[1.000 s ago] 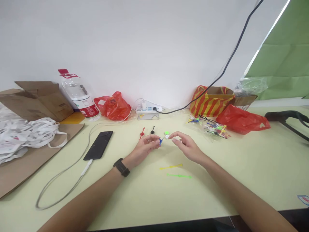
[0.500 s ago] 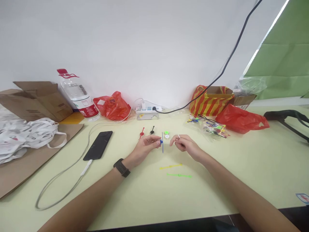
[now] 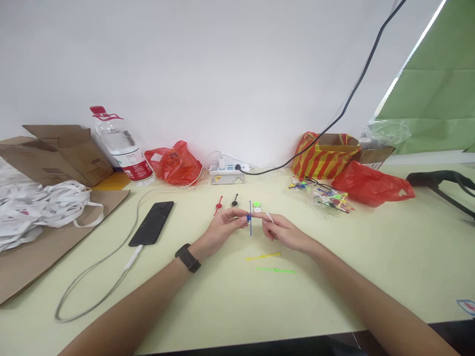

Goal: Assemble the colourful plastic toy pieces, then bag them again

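Observation:
My left hand (image 3: 223,228), with a black watch on its wrist, pinches a small blue toy piece (image 3: 249,218) whose thin blue stick stands upright. My right hand (image 3: 282,230) is closed around a thin white stick (image 3: 269,217), and its forefinger reaches out to touch the blue piece. Just behind the hands lie a green round piece (image 3: 257,203) and a white one (image 3: 257,210). A red pin (image 3: 218,204) and a black pin (image 3: 234,200) lie behind my left hand. A yellow stick (image 3: 262,256) and a green stick (image 3: 276,270) lie on the table in front of the hands.
A black phone (image 3: 152,223) on a grey cable lies left. A water bottle (image 3: 120,147), cardboard boxes (image 3: 55,153), white straps (image 3: 44,202), red bags (image 3: 173,162), a power strip (image 3: 227,169), a clear bag of coloured pieces (image 3: 326,198) and a striped bag (image 3: 323,154) line the back.
My right hand picked up a white stick, closed on it and moved left to the blue piece. The blue stick now stands upright in my left hand's pinch.

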The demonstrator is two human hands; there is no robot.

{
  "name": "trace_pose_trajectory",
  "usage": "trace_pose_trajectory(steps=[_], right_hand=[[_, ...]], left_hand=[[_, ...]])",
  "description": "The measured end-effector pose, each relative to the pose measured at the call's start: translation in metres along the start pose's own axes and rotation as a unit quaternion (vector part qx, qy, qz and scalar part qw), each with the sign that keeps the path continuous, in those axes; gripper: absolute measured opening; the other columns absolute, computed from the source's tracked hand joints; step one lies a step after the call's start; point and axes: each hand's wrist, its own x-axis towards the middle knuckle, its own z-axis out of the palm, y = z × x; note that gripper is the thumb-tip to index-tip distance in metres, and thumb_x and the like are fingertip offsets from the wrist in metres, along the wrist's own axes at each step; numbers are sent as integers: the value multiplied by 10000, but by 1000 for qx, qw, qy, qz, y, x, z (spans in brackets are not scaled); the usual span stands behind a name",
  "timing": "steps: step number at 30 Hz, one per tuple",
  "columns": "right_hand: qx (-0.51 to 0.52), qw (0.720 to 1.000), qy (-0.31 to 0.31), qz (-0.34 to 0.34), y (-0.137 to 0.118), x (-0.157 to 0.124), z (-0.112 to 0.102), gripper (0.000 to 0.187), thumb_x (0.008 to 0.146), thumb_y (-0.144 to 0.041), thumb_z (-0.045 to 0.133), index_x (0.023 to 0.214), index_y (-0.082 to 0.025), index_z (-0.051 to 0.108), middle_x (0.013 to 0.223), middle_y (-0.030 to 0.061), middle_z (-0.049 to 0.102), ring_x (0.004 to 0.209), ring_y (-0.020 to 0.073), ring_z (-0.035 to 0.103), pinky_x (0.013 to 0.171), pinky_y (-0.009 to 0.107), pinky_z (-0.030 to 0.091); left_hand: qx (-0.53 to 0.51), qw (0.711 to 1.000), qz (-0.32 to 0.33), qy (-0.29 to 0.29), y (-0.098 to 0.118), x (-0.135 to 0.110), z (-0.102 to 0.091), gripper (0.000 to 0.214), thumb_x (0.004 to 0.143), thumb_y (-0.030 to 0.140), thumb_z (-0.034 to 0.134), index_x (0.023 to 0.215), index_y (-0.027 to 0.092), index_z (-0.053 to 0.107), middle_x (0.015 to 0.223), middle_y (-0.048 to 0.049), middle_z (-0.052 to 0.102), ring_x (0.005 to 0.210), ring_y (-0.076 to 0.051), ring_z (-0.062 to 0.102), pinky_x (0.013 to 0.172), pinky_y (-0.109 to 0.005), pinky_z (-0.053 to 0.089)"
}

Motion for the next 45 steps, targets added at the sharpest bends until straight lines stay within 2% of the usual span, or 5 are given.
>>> trace_pose_trajectory(steps=[11,16,18,26,45], right_hand=[[166,978,105,75,-12,-1,0,538,967,-415,530,1448,-175,499,565,-98,327,517,122,199,526,266,180],[283,949,-79,111,-16,-10,-7,278,850,-279,567,1037,-144,722,462,-100,250,452,102,155,511,278,167],[309,944,-86,73,-20,-13,-13,208,829,-267,552,858,-156,725,434,-92,224,439,100,158,515,287,193],[249,965,56,66,-18,-1,-11,501,865,-302,607,1349,-179,644,541,-74,361,500,116,192,510,288,118],[196,974,-7,110,-18,-3,4,596,878,-326,582,1458,-189,575,584,-47,470,530,122,266,512,276,153]], left_hand=[[7,999,13,35,-4,1,-2,254,803,327,855,990,180,764,995,-60,737,922,-180,691,945,-363,526],[42,998,16,55,-6,1,-4,290,800,346,857,1005,171,751,979,-68,750,917,-182,690,923,-344,515],[45,997,13,60,-6,1,-4,304,797,359,858,1007,169,748,987,-70,752,915,-185,692,922,-347,516],[40,998,14,44,-5,0,-2,311,809,368,845,1027,168,749,978,-74,749,909,-192,696,911,-358,523],[24,998,22,46,-5,1,-1,323,773,367,868,1001,163,762,993,-78,748,909,-202,698,921,-383,546]])
